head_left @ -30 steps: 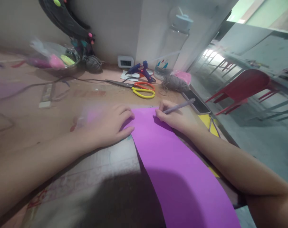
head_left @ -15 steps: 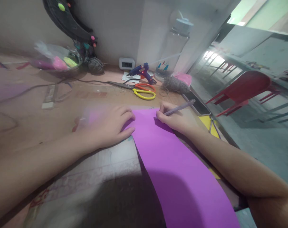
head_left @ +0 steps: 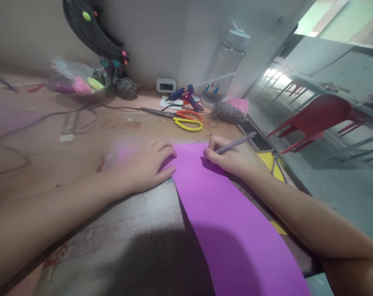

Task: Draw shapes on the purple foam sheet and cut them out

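Note:
A long purple paper sheet point(head_left: 223, 213) lies across the table toward me. My left hand point(head_left: 143, 166) rests palm down on the sheet's far left corner, fingers curled slightly and lying flat on it. My right hand point(head_left: 231, 158) is closed around a grey-purple pen point(head_left: 236, 143), whose tip touches the sheet near its far edge. Both forearms lie on the table.
Scissors with orange and yellow handles point(head_left: 182, 119), a blue glue gun point(head_left: 185, 95), a ball of twine point(head_left: 226, 111), a phone point(head_left: 256, 137), a small clock point(head_left: 166, 85) and a water bottle point(head_left: 228, 57) stand beyond. A bowl of craft bits point(head_left: 78, 84) sits far left. The table edge and red chair point(head_left: 316, 117) are right.
Both hands keep their places on the purple sheet; the pen tip has barely shifted. The view has drifted slightly, so everything sits a little lower and to the right.

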`<action>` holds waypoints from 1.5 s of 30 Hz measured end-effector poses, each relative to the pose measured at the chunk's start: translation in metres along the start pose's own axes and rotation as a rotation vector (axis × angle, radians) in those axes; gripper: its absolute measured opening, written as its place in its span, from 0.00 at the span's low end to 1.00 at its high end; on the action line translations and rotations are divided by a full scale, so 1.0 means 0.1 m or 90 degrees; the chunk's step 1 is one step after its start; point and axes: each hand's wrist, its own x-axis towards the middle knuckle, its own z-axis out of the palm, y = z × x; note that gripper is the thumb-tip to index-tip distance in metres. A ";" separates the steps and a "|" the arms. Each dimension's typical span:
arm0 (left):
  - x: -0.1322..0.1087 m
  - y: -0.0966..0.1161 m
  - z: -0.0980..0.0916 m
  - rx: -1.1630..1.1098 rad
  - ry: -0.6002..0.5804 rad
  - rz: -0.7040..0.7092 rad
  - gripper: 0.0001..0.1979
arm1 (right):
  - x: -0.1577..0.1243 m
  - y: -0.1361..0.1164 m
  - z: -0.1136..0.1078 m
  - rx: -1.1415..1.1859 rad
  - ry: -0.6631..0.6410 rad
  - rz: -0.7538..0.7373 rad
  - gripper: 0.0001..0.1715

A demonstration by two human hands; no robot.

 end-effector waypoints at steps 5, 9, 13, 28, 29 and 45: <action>-0.01 -0.01 0.02 0.015 0.004 0.007 0.20 | 0.02 0.03 0.04 0.024 0.000 -0.005 0.17; -0.01 -0.01 0.01 0.021 0.001 0.010 0.20 | 0.03 0.04 0.06 0.025 -0.002 -0.003 0.17; 0.00 0.00 0.00 0.019 0.000 0.007 0.20 | 0.00 0.00 0.02 -0.007 0.000 -0.006 0.17; -0.01 -0.01 0.01 0.015 0.002 0.006 0.19 | 0.02 0.07 0.05 0.053 -0.042 -0.068 0.16; -0.01 -0.01 0.01 0.015 0.002 0.006 0.19 | 0.03 0.11 0.08 0.080 -0.044 -0.087 0.16; 0.00 -0.02 0.01 0.014 0.003 0.008 0.19 | 0.05 0.10 0.02 0.117 0.109 0.007 0.15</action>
